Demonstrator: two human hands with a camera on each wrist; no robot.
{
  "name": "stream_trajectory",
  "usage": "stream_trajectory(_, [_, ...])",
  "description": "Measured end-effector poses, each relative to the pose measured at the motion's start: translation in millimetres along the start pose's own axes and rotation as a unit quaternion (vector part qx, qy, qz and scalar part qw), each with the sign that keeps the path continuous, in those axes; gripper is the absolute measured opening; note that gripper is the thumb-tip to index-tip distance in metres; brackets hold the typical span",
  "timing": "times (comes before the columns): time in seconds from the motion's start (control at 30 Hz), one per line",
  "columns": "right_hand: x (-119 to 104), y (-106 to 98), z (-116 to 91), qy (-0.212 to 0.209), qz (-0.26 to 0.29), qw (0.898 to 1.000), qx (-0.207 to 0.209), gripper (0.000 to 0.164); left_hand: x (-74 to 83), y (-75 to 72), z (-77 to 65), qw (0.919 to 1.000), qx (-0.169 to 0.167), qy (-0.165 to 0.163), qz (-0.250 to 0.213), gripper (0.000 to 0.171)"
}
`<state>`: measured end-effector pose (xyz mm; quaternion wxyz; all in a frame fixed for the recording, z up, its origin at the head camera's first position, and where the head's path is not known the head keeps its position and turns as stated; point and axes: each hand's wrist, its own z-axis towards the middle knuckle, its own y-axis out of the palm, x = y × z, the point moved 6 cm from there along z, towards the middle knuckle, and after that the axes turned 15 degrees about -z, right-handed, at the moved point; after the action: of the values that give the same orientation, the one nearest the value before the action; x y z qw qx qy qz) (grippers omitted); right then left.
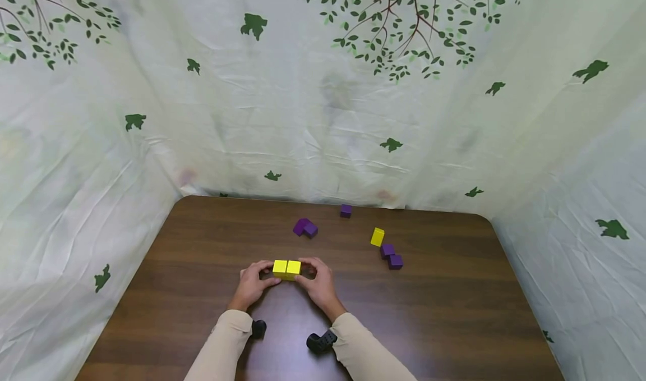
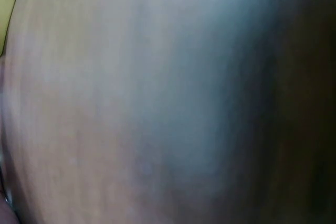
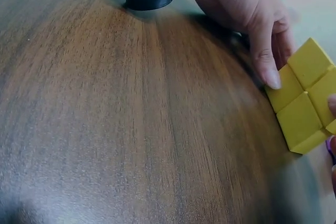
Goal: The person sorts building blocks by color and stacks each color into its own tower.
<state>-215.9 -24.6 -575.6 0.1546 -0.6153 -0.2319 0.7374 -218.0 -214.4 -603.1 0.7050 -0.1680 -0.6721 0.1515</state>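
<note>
In the head view a small group of yellow blocks (image 1: pixel 286 270) stands at the middle of the table. My left hand (image 1: pixel 251 285) holds the group's left side between thumb and fingers, and my right hand (image 1: pixel 320 285) holds its right side the same way. Up close in the right wrist view, several yellow cubes (image 3: pixel 302 95) sit tightly together, with the left thumb (image 3: pixel 266 66) on one of them. Only right fingertips (image 3: pixel 332 103) show at that view's edge. A sliver of yellow block (image 2: pixel 6 9) appears in the left wrist view, which is mostly blurred.
On the wooden table (image 1: pixel 444 313), a loose yellow block (image 1: pixel 377 237) lies to the right by two purple cubes (image 1: pixel 391 256). Farther back are another purple pair (image 1: pixel 305 228) and a single purple cube (image 1: pixel 345 211). A leaf-patterned curtain (image 1: pixel 303 117) borders the table.
</note>
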Motion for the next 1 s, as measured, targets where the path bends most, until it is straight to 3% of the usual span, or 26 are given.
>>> stream_trajectory(0.3, [2.5, 3.4, 2.1, 0.002, 0.002, 1.0, -0.007, 0.039, 0.9, -0.5, 1.3, 0.9998, -0.011, -0.018, -0.006, 0.038])
stream_trajectory(0.73, [2.9, 3.3, -0.3, 0.009, -0.014, 1.0, -0.01, 0.042, 0.4, 0.6, 0.9, 0.9998, -0.013, -0.012, -0.006, 0.039])
stream_trajectory(1.0, [11.4, 1.9, -4.1, 0.017, 0.021, 1.0, -0.008, 0.048, -0.4, -0.1, 0.9, 1.0, -0.005, -0.001, -0.002, 0.038])
